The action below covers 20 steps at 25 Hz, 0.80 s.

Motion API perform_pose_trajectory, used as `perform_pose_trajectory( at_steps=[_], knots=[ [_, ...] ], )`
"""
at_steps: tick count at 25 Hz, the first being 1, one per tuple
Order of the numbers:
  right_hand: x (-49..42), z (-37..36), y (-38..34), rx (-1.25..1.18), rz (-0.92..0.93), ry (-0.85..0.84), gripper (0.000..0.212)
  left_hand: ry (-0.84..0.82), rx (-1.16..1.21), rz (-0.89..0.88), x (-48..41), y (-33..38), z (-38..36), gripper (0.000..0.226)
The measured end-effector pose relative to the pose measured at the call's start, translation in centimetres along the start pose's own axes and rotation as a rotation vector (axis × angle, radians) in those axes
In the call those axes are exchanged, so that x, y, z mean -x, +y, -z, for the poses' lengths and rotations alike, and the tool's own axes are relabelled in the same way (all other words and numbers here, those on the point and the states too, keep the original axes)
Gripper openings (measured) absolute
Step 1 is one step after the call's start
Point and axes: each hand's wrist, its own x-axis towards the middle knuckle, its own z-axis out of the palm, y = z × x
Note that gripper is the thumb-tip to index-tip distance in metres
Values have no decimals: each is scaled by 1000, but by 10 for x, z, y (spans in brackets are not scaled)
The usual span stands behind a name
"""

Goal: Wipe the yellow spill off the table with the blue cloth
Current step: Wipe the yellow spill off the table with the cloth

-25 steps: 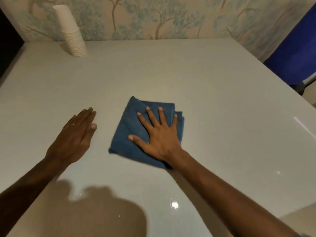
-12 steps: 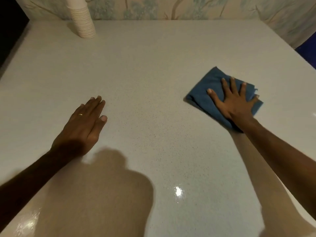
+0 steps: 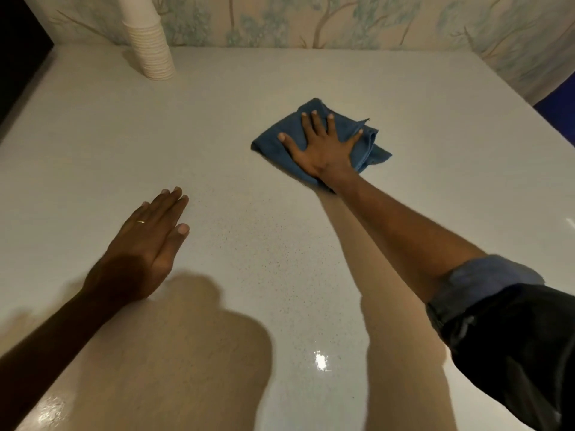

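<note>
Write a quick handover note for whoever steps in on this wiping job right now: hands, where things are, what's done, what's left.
Right hand: spread flat, pressing the blue cloth onto the table, right of centre.
Left hand: flat on the table, empty, apart from the cloth.
Stack of paper cups: far left, by the wall.
Done: no yellow spill shows on the visible surface.
Left: check under the cloth, then finish.

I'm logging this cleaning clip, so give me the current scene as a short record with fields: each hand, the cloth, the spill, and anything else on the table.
right hand: flat, fingers spread, pressing on the blue cloth
blue cloth: folded, rumpled, on the table right of centre
left hand: flat on the table, empty, ring on one finger
yellow spill: none visible
table: pale, speckled, glossy
stack of paper cups: far left corner, by the wall
</note>
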Motion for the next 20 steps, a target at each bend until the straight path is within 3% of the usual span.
perform_pose_trajectory(
  at_steps=[4,8,10,16,20],
  knots=[
    [76,-18,9,33,93,36,96,-114,56,115,-1,-3,1,66],
    [96,-11,32,1,-125,59,99,-69,57,89,0,-6,-4,68],
    [99,-3,26,10,-147,9,98,-72,56,85,-2,-7,-4,66],
    [184,-13,2,51,-11,-8,90,-80,113,90,-1,-4,-4,69],
    [249,-34,-37,44,197,33,90,-90,141,114,-1,0,-2,75]
  ],
)
